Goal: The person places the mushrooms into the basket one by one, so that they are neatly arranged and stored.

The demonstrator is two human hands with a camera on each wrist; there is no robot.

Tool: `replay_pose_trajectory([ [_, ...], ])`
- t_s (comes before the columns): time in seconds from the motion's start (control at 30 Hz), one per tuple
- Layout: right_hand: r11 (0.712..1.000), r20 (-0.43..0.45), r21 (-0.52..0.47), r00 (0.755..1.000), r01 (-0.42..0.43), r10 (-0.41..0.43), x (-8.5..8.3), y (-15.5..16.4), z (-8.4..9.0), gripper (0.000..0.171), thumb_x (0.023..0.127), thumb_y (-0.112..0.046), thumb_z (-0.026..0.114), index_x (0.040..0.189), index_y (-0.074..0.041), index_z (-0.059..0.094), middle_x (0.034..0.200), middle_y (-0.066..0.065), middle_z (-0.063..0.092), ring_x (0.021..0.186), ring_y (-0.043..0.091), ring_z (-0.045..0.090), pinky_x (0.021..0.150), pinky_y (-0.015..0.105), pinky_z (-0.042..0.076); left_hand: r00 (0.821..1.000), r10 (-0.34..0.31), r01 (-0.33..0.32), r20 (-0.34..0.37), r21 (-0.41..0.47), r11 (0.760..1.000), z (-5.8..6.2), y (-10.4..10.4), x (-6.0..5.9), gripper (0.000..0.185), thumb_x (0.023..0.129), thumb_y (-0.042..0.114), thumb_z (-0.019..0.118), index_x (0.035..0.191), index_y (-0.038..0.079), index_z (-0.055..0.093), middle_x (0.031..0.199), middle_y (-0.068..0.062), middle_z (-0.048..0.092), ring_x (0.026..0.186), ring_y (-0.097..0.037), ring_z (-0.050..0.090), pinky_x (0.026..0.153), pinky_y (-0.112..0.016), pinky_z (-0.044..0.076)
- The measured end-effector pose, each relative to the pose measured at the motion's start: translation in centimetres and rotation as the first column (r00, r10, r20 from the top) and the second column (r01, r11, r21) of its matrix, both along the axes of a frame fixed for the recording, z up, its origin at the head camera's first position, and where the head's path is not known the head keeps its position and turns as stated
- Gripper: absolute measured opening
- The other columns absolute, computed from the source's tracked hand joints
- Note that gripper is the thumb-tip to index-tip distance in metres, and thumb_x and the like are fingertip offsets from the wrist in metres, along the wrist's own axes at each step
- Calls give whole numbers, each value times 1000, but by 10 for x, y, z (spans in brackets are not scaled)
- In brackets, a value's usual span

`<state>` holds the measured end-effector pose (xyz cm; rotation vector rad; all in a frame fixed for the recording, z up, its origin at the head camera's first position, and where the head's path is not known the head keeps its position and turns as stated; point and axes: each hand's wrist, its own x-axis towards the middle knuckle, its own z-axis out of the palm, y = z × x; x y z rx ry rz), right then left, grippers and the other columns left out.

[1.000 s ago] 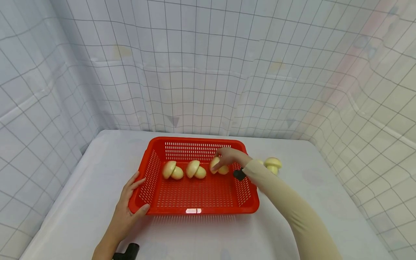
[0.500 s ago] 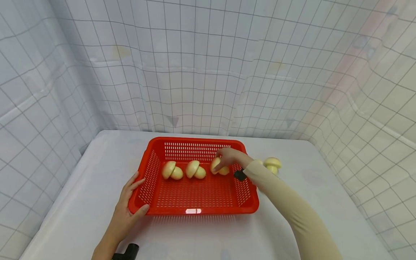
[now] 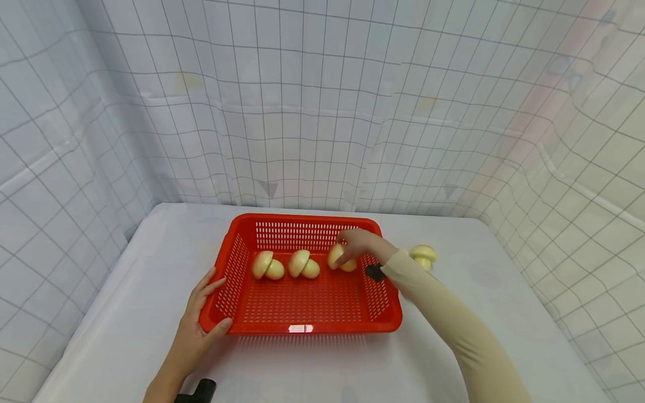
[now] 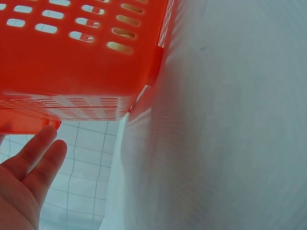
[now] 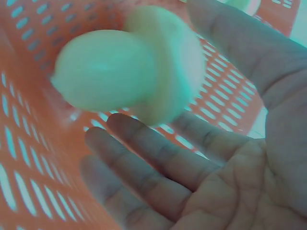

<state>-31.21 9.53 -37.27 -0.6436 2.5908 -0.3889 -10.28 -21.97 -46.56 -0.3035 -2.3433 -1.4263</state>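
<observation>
A red plastic basket (image 3: pixel 302 328) stands on the white table with three pale mushrooms lying in a row inside. My right hand (image 3: pixel 360 243) reaches over the right wall and pinches the cap of the rightmost mushroom (image 3: pixel 333 254) low near the far wall. In the right wrist view that mushroom (image 5: pixel 129 72) lies between the thumb and the outstretched fingers (image 5: pixel 144 163) of the right hand (image 5: pixel 230 182), above the basket floor (image 5: pixel 29 143). My left hand (image 3: pixel 201 313) rests on the basket's front left corner, thumb on the rim. The left wrist view shows its fingers (image 4: pixel 29 177) straight beside the basket wall (image 4: pixel 72 72).
The two other mushrooms (image 3: pixel 267 265) (image 3: pixel 302 263) lie left of the held one. A fourth mushroom (image 3: pixel 423 254) stands on the table right of the basket. A gridded white curtain (image 3: pixel 322 112) closes in the back and both sides. The table cloth (image 3: pixel 126 313) runs to the near edge.
The right hand and its mushroom have shifted slightly right and toward the far wall. The left hand and the basket have stayed put.
</observation>
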Motion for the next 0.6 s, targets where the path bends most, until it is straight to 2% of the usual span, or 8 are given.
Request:
replay_pose_trajectory([
  [0.2,1000,-146,0,989,21,-20,7,18,23,67,75,-36,78,129,-5,53,124,11,58,111,27,53,92,40,43,1000,2,-2,-7,-2,1000,1,0,0,69,78,5,69,141,12,43,155,2,18,137,-13,20,92,-11,32],
  [0.3,998,-191,-60,981,27,-38,8,32,36,64,78,-37,76,128,-3,53,120,14,59,106,29,55,88,43,45,1000,8,-8,-18,-1,1000,1,1,0,69,77,4,69,141,11,43,155,0,19,136,-12,21,91,-10,33],
  [0.4,989,-196,-140,978,42,-70,7,49,47,61,82,-40,71,127,-2,53,116,18,60,101,31,57,83,45,47,1000,7,-7,-14,-6,1000,1,1,0,70,77,4,69,141,11,42,155,1,19,137,-12,20,91,-11,32],
  [0.5,974,-209,-209,969,91,-135,9,69,55,59,85,-43,67,126,-3,53,115,19,61,101,33,58,81,46,49,1000,11,-11,10,-12,1000,0,0,0,69,78,5,69,141,13,42,155,4,17,138,-11,19,93,-11,32],
  [0.6,955,-243,-265,949,134,-201,10,91,57,58,87,-46,63,125,-4,54,112,19,63,100,34,59,81,48,48,1000,13,-12,22,-10,1000,-1,0,0,69,79,6,69,142,13,42,155,5,17,138,-11,19,93,-12,32],
])
